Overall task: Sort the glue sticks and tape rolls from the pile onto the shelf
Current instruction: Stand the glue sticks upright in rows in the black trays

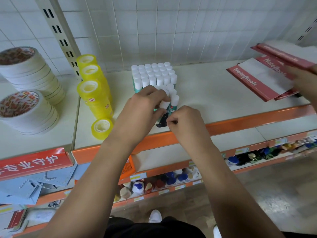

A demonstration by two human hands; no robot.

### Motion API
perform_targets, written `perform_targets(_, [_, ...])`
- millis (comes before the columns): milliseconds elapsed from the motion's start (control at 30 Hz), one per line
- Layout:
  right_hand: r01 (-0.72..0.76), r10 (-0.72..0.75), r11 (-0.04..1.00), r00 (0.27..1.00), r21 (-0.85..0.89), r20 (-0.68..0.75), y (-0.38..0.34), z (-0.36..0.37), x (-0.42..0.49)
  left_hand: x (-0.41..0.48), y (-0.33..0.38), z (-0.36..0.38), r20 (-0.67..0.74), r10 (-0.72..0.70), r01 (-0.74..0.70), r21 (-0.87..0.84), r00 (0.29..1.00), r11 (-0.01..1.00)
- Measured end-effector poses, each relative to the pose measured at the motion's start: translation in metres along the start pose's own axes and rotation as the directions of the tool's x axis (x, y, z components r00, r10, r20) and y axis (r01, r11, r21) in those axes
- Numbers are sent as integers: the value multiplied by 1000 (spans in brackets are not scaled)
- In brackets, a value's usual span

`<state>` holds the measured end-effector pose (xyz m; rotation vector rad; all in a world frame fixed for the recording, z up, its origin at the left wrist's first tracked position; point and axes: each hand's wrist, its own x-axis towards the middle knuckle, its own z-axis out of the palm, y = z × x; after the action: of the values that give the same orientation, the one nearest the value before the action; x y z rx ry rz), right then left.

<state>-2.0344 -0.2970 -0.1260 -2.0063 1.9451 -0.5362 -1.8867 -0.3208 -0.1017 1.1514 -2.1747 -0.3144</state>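
Head view only. Landmark: block of upright glue sticks [153, 74], white caps up, standing mid-shelf near the back wall of the top shelf [205, 93].

Left hand [145, 107] just in front of the block, fingers curled round one glue stick [165, 103], white cap poking out past the fingertips, stick tilted toward the front rows. Grip closed on it.

Right hand [185, 121] in front and slightly right of the block, curled into a loose fist, thumb and forefinger pressed together at the base of the front-row sticks [174, 102]. Cannot tell what, if anything, sits in that pinch. Small dark item [163, 121] on the shelf between the two hands, partly hidden; identity unclear.

Left of the block: yellow tape rolls [94, 90] stacked in leaning columns, plus one single yellow roll [102, 128] apart from them near the front edge. Further left: two stacks of white tape rolls [29, 93].

Right of the block, well apart: red notebooks [257, 79] fanned out flat, another hand [303, 79] on them, blurred.

Below the block: orange shelf edge [240, 121], lower shelves with bottles [171, 179].
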Motion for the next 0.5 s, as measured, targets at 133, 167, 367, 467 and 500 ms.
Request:
perform_targets(133, [35, -36, 999, 999, -21, -19, 4, 1, 0, 4, 2, 3, -46, 10, -10, -2, 999, 1000])
perform_targets(167, [45, -46, 999, 999, -19, -26, 4, 1, 0, 5, 2, 4, -43, 6, -6, 6, 999, 1000])
perform_targets(367, [52, -53, 998, 998, -37, -38, 6, 3, 0, 8, 4, 9, -44, -49, 50, 12, 998, 999])
perform_targets(467, [49, -51, 997, 998, -55, -23, 5, 2, 0, 10, 5, 11, -69, -69, 70, 22, 995, 997])
perform_targets(500, [49, -51, 997, 999, -60, -21, 5, 2, 0, 10, 6, 12, -83, -78, 81, 32, 993, 996])
